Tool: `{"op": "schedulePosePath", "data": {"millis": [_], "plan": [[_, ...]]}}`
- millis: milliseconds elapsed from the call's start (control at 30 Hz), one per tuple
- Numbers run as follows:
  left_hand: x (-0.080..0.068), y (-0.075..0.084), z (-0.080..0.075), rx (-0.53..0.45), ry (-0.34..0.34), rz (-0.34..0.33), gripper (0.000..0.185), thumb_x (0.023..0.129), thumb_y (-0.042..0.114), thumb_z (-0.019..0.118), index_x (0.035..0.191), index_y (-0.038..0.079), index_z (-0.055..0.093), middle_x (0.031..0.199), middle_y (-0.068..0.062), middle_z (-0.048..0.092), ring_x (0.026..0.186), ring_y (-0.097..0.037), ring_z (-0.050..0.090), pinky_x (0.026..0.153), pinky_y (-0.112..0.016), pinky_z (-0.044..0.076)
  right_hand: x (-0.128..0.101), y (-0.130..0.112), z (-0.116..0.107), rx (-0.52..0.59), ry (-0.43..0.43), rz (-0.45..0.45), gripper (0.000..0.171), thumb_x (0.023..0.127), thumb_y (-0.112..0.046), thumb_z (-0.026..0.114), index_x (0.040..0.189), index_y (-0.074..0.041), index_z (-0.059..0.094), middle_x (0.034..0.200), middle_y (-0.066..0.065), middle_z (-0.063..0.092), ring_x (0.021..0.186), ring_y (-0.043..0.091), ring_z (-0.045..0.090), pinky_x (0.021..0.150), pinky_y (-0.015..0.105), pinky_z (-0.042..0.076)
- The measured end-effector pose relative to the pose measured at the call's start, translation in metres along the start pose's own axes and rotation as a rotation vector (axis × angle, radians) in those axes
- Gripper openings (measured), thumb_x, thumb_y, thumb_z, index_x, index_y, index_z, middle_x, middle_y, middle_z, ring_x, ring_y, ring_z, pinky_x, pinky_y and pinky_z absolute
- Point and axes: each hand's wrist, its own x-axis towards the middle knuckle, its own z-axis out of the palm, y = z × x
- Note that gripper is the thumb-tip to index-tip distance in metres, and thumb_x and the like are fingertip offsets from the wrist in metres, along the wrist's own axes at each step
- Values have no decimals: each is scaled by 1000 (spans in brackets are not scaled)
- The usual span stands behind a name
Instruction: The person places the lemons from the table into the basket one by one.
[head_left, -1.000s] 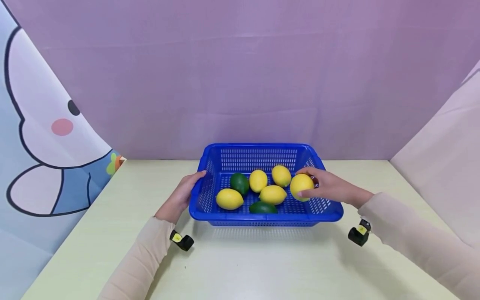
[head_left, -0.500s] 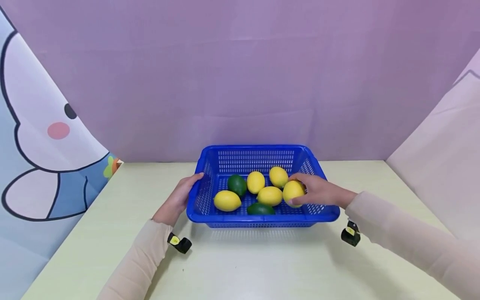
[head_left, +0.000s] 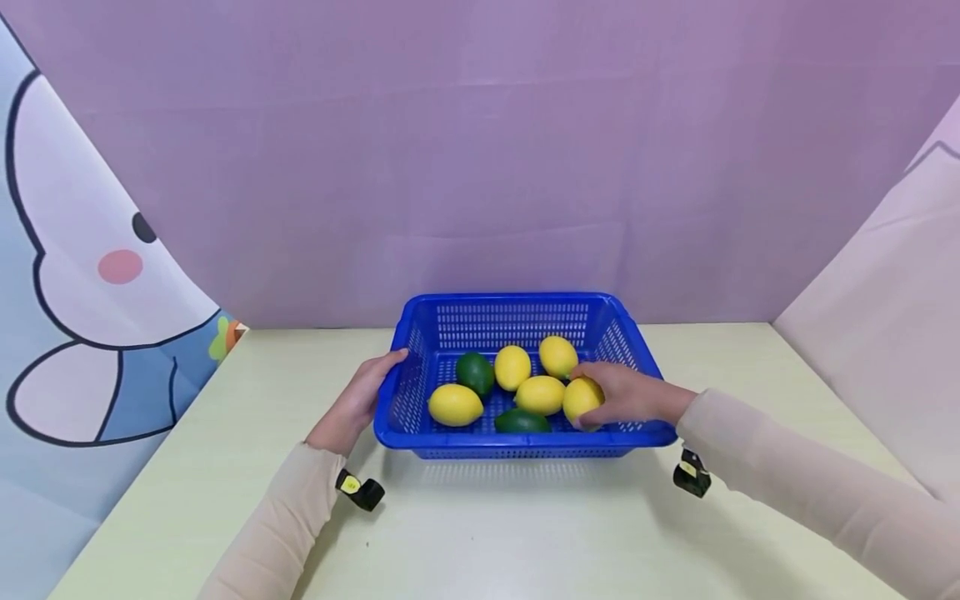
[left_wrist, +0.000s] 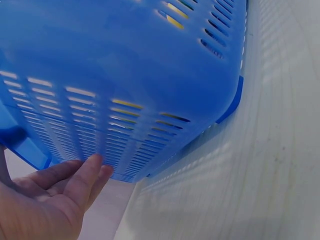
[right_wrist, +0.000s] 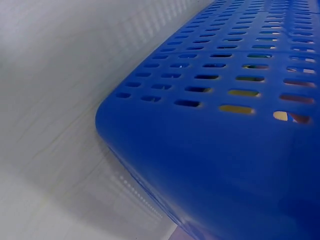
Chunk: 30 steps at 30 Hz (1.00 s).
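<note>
A blue plastic basket (head_left: 525,441) with slotted walls sits on the table. My left hand (head_left: 358,400) holds its left rim, thumb over the edge; in the left wrist view the fingers (left_wrist: 82,182) lie against the outer wall. My right hand (head_left: 630,395) reaches over the basket's right side and grips a lemon (head_left: 582,398) low inside it. Several other lemons (head_left: 456,405) lie to its left, along with two dark green fruits, one rounded (head_left: 475,372) and one longer (head_left: 522,421). The basket's wall (right_wrist: 200,150) hides my right hand in the right wrist view.
The pale table (head_left: 480,533) extends in front of the basket and to both sides. Behind it hangs a purple cloth (head_left: 510,167). A cartoon-printed cloth (head_left: 75,292) stands at the left, a pale cloth (head_left: 900,317) at the right.
My right hand has lowered the lemon deeper into the basket and moved it slightly left, near the other lemons. My left hand keeps its hold on the rim.
</note>
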Motion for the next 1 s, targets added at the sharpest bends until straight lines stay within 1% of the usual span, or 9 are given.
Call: {"op": "schedulePosePath", "data": {"millis": [167, 300, 367, 467, 600, 800, 1000], "plan": [[0, 1, 0, 3, 5, -2, 60, 98, 43, 42, 140, 0, 37, 119, -19, 59, 92, -19, 65, 79, -32, 55, 2, 0, 2, -27, -10, 4, 63, 78, -32, 76, 125, 1, 50, 108, 7, 58, 90, 20, 53, 78, 35, 50], [0, 2, 1, -3, 13, -5, 60, 98, 44, 43, 139, 0, 38, 117, -17, 60, 89, -17, 66, 76, -29, 55, 3, 0, 5, -66, -22, 13, 60, 80, -30, 75, 125, 1, 51, 112, 9, 59, 92, 20, 53, 82, 39, 50], [0, 2, 1, -6, 7, 1, 61, 98, 43, 43, 139, -1, 38, 113, -15, 63, 87, -16, 66, 75, -28, 55, 4, -1, 7, -76, -35, 22, 57, 81, -28, 74, 125, 1, 51, 114, 10, 59, 95, 22, 54, 87, 42, 49], [0, 1, 1, -25, 2, 9, 59, 99, 40, 43, 137, -5, 39, 103, -10, 67, 83, -16, 67, 72, -28, 55, 4, -1, 9, -80, -54, 34, 53, 82, -23, 73, 124, 0, 52, 118, 12, 59, 100, 24, 54, 92, 45, 47], [-1, 0, 1, -44, -13, 23, 59, 99, 38, 43, 135, -8, 39, 94, -5, 68, 79, -15, 68, 70, -27, 56, 6, 0, 10, -91, -66, 42, 50, 83, -21, 73, 124, 0, 52, 119, 13, 59, 104, 25, 54, 95, 47, 45], [-2, 2, 0, -40, -10, 20, 60, 99, 39, 44, 138, -7, 38, 97, -5, 68, 81, -14, 67, 70, -26, 55, 9, -1, 10, -110, -75, 61, 51, 83, -22, 72, 124, 0, 52, 118, 12, 59, 102, 25, 54, 95, 47, 45], [-1, 1, 1, -39, 7, 11, 59, 99, 39, 44, 137, -6, 38, 97, -5, 67, 81, -14, 67, 71, -25, 55, 8, -2, 11, -97, -92, 92, 53, 84, -23, 72, 127, 0, 50, 121, 13, 58, 105, 27, 53, 97, 49, 43]]}}
